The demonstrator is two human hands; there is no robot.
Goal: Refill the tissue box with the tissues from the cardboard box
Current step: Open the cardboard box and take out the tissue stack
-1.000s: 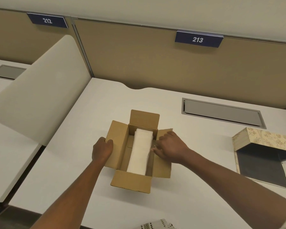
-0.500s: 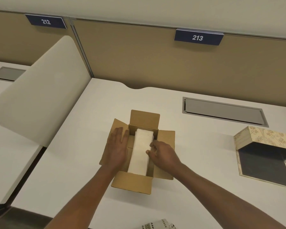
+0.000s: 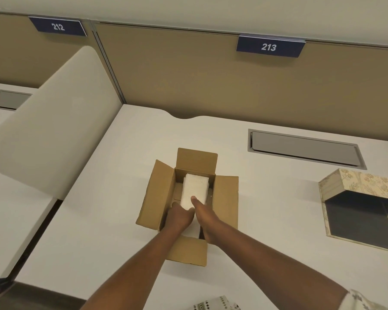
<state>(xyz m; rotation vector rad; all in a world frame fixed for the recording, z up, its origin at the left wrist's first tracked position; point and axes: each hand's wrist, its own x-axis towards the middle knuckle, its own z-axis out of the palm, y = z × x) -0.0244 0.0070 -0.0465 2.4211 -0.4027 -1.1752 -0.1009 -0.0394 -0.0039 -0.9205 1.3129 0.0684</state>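
A brown cardboard box [image 3: 159, 193] stands open in the middle of the white desk, all its flaps folded out. A white stack of tissues [image 3: 194, 187] lies lengthwise inside it. Both my hands reach down into the near half of the box. My left hand [image 3: 179, 217] presses against the stack's left side and my right hand [image 3: 207, 220] against its right side, thumb on top. The near part of the stack is hidden by my hands. The floral tissue box [image 3: 365, 186] lies open at the right, its dark inside showing.
A grey cable hatch [image 3: 305, 148] is set into the desk behind the tissue box. A curved beige divider [image 3: 54, 121] rises at the left, a tan partition with signs 212 and 213 at the back. A patterned item [image 3: 215, 305] peeks in at the near edge.
My left hand moved from the box's left flap to inside the box. My right hand slid down along the stack's right side. Both now clasp the tissues.
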